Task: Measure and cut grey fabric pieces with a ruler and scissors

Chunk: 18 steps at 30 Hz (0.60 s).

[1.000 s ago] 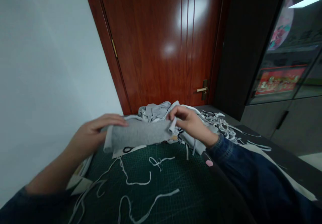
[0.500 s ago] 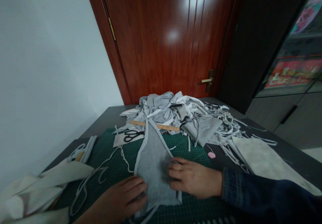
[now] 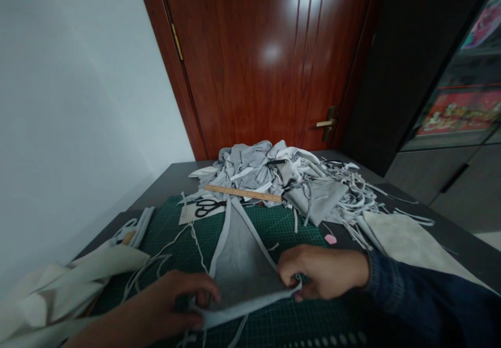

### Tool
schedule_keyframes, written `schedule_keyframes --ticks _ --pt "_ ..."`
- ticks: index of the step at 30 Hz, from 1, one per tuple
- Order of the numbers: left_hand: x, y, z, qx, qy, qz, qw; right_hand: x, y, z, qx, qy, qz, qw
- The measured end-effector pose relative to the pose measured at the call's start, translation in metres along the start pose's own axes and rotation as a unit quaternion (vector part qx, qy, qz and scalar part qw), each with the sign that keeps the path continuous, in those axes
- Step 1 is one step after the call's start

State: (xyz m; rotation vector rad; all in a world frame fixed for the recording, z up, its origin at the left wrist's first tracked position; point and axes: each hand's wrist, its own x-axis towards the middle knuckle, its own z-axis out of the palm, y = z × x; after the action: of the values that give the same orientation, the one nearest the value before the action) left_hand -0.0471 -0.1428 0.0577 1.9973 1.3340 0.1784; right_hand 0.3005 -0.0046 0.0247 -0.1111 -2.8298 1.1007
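Near edge of the green cutting mat (image 3: pixel 291 236): a grey jersey panel (image 3: pixel 240 267) lies mostly flat, its pale binding strip (image 3: pixel 250 309) raised across the near end between the hands.

Handling: it looks light, soft and stretchy, so it will probably slump and shift easily. The bound near edge seems the best place to hold it, with both ends of the strip kept apart.

Direction: the long axis runs from near to far, narrowing to a point just short of the wooden ruler (image 3: pixel 242 193) and right of the black-handled scissors (image 3: pixel 207 208).

Left hand (image 3: pixel 172 298): fingers curve over the strip's left end; whether they pinch it, I cannot tell.

Right hand (image 3: pixel 317 272): thumb and fingers close firmly on the strip's right end.

Far side: a heap of grey fabric offcuts (image 3: pixel 250 165) lies beyond the ruler.
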Motion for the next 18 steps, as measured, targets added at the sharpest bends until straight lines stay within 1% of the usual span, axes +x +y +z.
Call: schedule_keyframes --ticks 1,2,3,4,5,6,7,8,9,10,13,15,18 --pt "0.001 0.003 -0.004 -0.028 -0.02 0.02 0.999 0.0 -0.004 -0.001 0.052 0.005 -0.012 0.999" --pt "0.003 0.004 -0.008 -0.052 -0.027 0.041 0.997 0.002 -0.007 -0.002 0.11 0.016 -0.018 0.994" --pt "0.009 0.005 -0.011 -0.072 -0.016 0.058 0.996 0.006 -0.008 -0.002 0.168 0.033 -0.016 0.985" --pt "0.016 0.003 -0.014 -0.091 0.011 0.064 0.994 0.014 -0.008 -0.003 0.223 0.061 -0.002 0.973" --pt "0.026 0.001 -0.016 -0.112 0.056 0.052 0.991 0.023 -0.004 -0.003 0.276 0.103 0.023 0.955" --pt "0.037 -0.001 -0.018 -0.135 0.101 0.022 0.985 0.035 0.001 -0.004 0.31 0.131 0.05 0.94" --pt "0.05 -0.004 -0.018 -0.175 0.15 -0.021 0.973 0.049 0.008 -0.004 0.346 0.181 0.093 0.916" --pt "0.062 -0.007 -0.017 -0.226 0.196 -0.06 0.952 0.063 0.016 -0.003 0.368 0.235 0.149 0.887" --pt "0.075 -0.009 -0.016 -0.246 0.215 -0.078 0.942 0.077 0.024 -0.003 0.367 0.251 0.177 0.878" --pt "0.088 -0.012 -0.013 -0.256 0.222 -0.088 0.937 0.091 0.032 -0.002 0.36 0.259 0.193 0.875" --pt "0.118 -0.02 -0.005 -0.222 0.23 -0.106 0.942 0.123 0.05 0.004 0.316 0.277 0.23 0.877" --pt "0.132 -0.025 0.0 -0.162 0.245 -0.128 0.947 0.134 0.055 0.008 0.268 0.288 0.249 0.885" --pt "0.142 -0.03 0.004 -0.029 0.277 -0.164 0.946 0.138 0.056 0.016 0.164 0.307 0.267 0.899"
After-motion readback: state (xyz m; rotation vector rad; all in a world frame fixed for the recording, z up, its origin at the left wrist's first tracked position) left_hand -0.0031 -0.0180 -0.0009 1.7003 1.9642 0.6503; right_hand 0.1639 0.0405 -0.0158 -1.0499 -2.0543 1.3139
